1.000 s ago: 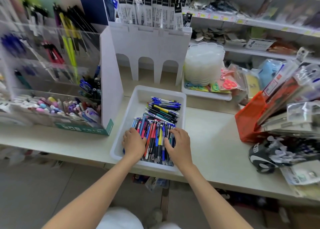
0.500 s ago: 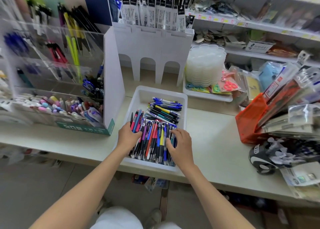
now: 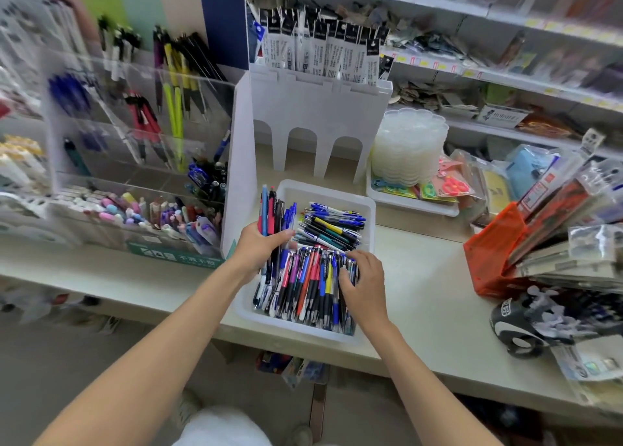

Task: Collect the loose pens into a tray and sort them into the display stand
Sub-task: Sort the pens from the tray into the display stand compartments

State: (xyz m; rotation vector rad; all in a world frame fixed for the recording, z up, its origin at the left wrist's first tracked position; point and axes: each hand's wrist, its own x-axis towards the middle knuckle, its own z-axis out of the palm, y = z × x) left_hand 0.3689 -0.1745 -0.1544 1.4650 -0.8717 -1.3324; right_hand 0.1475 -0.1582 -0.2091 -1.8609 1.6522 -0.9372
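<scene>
A white tray (image 3: 337, 191) on the counter holds a heap of loose pens (image 3: 312, 283) in blue, red, black and yellow. My left hand (image 3: 258, 251) grips a small bunch of pens (image 3: 273, 211), lifted upright at the tray's left side. My right hand (image 3: 362, 285) lies on the pens at the tray's near right with its fingers curled into them. The clear acrylic display stand (image 3: 141, 135) with sorted pens stands to the left of the tray.
A white divider panel (image 3: 237, 162) closes the stand's right side, close to my left hand. Behind the tray is a white rack of packaged refills (image 3: 320, 108). A second white tray (image 3: 411, 202), an orange bin (image 3: 494, 250) and packaged goods crowd the right.
My left hand has gathered a bunch of pens from the tray's left side and raised it upright. My right hand has stayed on the pens at the near right.
</scene>
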